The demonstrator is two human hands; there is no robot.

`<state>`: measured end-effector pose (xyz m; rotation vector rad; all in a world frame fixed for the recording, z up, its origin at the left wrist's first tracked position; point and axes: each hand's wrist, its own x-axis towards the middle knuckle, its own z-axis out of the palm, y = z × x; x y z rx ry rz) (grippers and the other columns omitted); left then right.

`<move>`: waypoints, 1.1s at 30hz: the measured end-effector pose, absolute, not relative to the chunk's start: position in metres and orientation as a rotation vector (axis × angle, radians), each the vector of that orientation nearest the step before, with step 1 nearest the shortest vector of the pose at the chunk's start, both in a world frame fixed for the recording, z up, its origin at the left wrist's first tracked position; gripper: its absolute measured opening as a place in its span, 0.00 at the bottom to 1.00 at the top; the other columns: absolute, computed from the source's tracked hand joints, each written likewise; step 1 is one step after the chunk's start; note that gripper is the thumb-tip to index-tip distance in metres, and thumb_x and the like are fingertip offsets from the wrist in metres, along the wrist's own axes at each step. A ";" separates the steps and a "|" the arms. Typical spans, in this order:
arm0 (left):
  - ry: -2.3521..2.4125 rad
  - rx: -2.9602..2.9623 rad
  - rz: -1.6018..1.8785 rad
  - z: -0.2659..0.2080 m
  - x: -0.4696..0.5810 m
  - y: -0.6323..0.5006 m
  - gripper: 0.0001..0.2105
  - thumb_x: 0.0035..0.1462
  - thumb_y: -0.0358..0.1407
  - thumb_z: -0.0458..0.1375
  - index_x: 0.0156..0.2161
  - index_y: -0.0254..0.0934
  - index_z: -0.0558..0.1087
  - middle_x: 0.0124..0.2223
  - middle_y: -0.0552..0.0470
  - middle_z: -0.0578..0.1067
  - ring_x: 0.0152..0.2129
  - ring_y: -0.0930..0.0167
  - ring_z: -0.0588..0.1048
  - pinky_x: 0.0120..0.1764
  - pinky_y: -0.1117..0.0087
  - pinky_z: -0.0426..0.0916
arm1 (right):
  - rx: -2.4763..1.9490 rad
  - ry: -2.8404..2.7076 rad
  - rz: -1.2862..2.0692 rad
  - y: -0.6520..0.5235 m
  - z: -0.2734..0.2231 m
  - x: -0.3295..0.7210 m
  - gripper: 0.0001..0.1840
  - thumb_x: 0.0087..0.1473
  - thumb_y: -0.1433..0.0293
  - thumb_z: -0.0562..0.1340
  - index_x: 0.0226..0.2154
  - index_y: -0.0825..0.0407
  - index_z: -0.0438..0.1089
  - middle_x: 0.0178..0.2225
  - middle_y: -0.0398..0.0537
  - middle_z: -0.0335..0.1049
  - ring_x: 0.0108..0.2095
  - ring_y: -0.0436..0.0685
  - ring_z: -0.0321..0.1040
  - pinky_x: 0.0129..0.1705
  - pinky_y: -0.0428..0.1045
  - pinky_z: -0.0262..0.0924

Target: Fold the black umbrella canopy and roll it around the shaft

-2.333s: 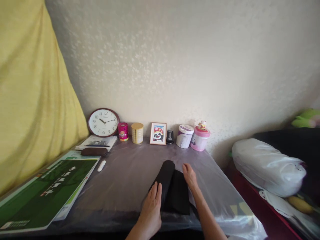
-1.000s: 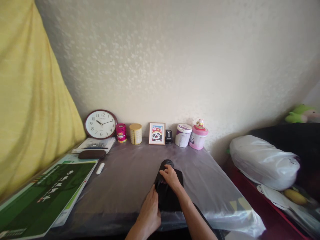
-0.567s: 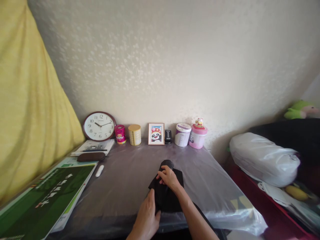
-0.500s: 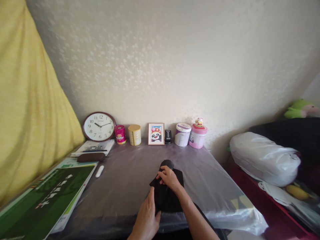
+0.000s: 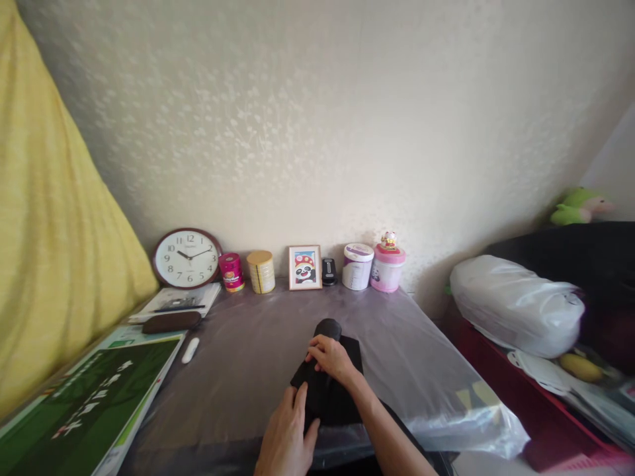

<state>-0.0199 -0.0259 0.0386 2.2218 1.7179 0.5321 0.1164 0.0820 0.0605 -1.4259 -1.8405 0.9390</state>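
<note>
A black fabric item (image 5: 342, 403) lies near the table's front edge. It has a rounded far end (image 5: 328, 328) and flat flaps spread to the sides; its exact kind I cannot make out. My right hand (image 5: 330, 360) rests on top of it just below the rounded end, with its fingers curled and pressed together on the cloth. My left hand (image 5: 290, 430) is at its near left edge, thumb and fingers on either side of the fabric. Both hands hide part of the item.
A grey table (image 5: 238, 370) has a clear plastic cover. Along the wall stand a clock (image 5: 188, 258), several tins and tubs, and a framed panda picture (image 5: 305, 268). Books (image 5: 84, 403), a brown case (image 5: 171, 322) and a white stick-like object (image 5: 190, 350) lie left. A white bag (image 5: 516, 304) sits right.
The view has shifted slightly to the right. My left hand's fingers have bent more over the fabric's left edge. My right hand stays on the item, its fingers drawn closer together.
</note>
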 end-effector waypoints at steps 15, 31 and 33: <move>1.635 2.290 0.770 -0.003 0.001 -0.009 0.29 0.54 0.30 0.42 0.61 0.29 0.43 0.63 0.36 0.52 0.60 0.60 0.53 0.56 0.54 0.58 | -1.291 -2.115 0.574 0.062 0.067 0.117 0.13 0.55 0.69 0.54 0.37 0.45 0.73 0.33 0.41 0.76 0.35 0.52 0.71 0.38 0.44 0.60; 1.609 2.161 0.447 0.027 -0.004 -0.012 0.32 0.52 0.31 0.46 0.62 0.25 0.42 0.64 0.37 0.50 0.61 0.63 0.51 0.59 0.58 0.52 | -1.276 -2.183 0.314 0.129 0.034 0.142 0.16 0.60 0.70 0.50 0.37 0.45 0.73 0.44 0.43 0.73 0.55 0.56 0.57 0.60 0.59 0.36; 1.587 2.145 0.444 0.030 -0.005 -0.013 0.34 0.51 0.30 0.47 0.62 0.24 0.41 0.65 0.37 0.48 0.61 0.64 0.49 0.60 0.60 0.50 | -1.341 -2.128 0.321 0.138 0.034 0.143 0.16 0.60 0.69 0.50 0.37 0.46 0.73 0.46 0.44 0.72 0.55 0.56 0.57 0.59 0.56 0.41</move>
